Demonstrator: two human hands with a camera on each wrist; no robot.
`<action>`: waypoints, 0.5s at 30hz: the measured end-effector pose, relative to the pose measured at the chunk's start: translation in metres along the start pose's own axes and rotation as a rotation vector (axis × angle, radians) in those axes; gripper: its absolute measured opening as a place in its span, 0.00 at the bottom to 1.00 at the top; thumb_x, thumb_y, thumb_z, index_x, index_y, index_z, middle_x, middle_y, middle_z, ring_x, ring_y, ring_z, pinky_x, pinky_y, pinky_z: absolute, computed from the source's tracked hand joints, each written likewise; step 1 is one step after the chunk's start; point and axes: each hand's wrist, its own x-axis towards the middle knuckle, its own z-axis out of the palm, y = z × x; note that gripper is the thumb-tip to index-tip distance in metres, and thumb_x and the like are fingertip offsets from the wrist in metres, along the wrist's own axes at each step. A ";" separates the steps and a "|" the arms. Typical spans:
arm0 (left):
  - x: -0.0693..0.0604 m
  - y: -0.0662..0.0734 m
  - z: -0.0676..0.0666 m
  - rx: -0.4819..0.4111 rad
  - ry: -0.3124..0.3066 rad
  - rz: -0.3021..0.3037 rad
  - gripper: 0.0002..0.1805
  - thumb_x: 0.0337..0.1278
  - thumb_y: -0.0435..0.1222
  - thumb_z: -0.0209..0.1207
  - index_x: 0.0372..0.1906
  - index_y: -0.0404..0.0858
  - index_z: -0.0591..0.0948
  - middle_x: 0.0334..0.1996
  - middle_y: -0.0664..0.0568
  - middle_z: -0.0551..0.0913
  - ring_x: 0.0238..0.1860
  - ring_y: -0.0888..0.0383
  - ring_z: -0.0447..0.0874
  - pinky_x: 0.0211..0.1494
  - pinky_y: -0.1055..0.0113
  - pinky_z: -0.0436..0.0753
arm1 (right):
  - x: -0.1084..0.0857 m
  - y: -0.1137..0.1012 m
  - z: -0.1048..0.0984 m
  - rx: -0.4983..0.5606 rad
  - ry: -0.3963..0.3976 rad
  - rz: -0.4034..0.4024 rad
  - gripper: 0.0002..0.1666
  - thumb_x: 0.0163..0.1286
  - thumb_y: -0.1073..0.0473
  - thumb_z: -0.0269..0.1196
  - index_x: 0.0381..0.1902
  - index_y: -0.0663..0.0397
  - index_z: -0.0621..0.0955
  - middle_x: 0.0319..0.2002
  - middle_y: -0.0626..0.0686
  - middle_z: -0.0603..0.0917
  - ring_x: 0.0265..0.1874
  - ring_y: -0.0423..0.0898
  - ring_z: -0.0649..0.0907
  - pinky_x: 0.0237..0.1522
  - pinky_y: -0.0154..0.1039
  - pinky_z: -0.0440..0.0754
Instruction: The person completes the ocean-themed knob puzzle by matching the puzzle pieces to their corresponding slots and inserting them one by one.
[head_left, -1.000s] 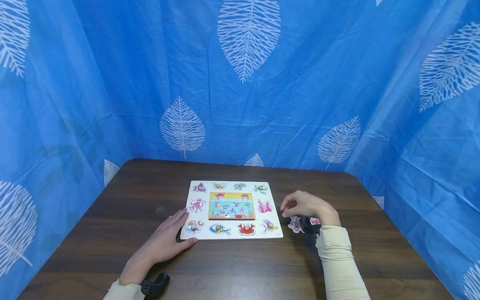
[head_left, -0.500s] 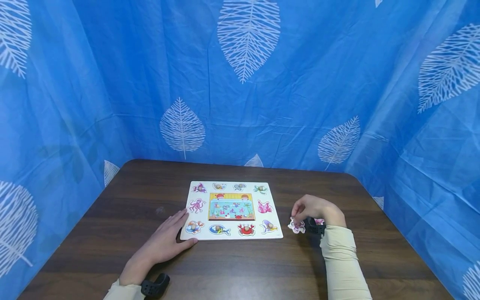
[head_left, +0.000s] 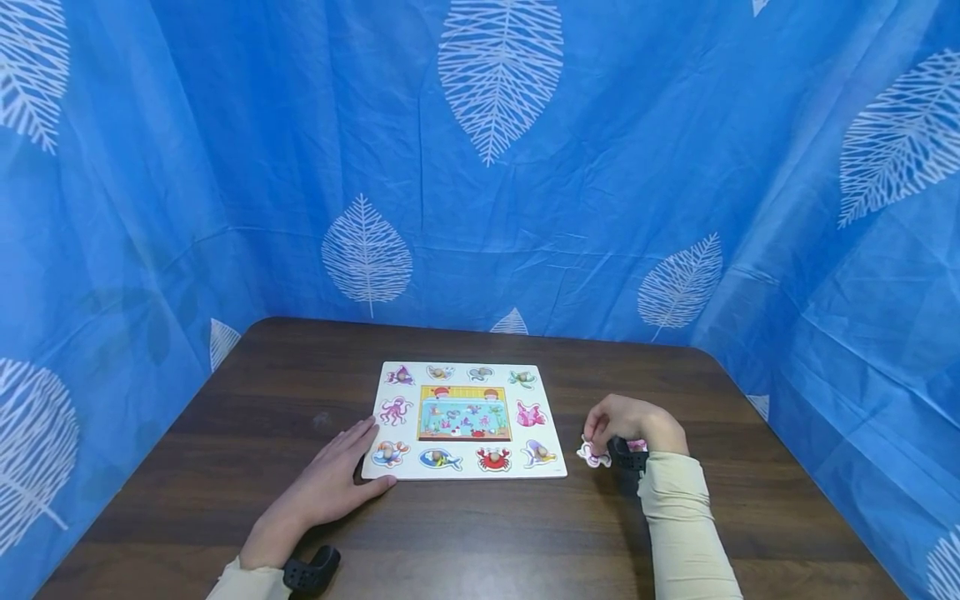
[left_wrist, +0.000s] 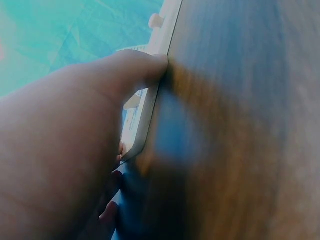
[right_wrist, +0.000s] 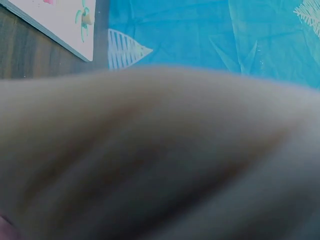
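Observation:
A white peg puzzle board (head_left: 465,480) with sea creatures round an aquarium picture lies on the table. My left hand (head_left: 318,492) rests at its near left corner, fingers fairly straight along the left side and thumb at the front edge; the left wrist view shows the thumb (left_wrist: 132,70) against the board's edge. To the right of the board, my right hand (head_left: 626,419) pinches a pink-and-white puzzle piece (head_left: 594,456) from above; the fingertips hide part of it. Another pink puzzle piece (head_left: 637,446) lies partly behind the wrist. The right wrist view is mostly filled by the blurred hand.
Most creatures on the board carry wooden knobs, but the pink octopus picture (head_left: 395,410) and the pink fish picture (head_left: 530,414) show none. A dark wooden table (head_left: 480,533) lies beneath. Blue cloth (head_left: 420,167) with white leaves hangs behind and at both sides.
From above the table near the board's right edge, my right hand has moved slightly right and down onto the pink-and-white puzzle piece. My left hand has stayed in place.

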 end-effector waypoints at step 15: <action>-0.001 0.001 0.000 0.000 -0.003 -0.018 0.52 0.62 0.58 0.67 0.78 0.29 0.62 0.79 0.35 0.60 0.79 0.35 0.57 0.79 0.39 0.59 | 0.004 -0.004 0.002 -0.034 0.024 -0.035 0.06 0.60 0.69 0.72 0.34 0.56 0.86 0.28 0.48 0.85 0.30 0.43 0.81 0.38 0.39 0.79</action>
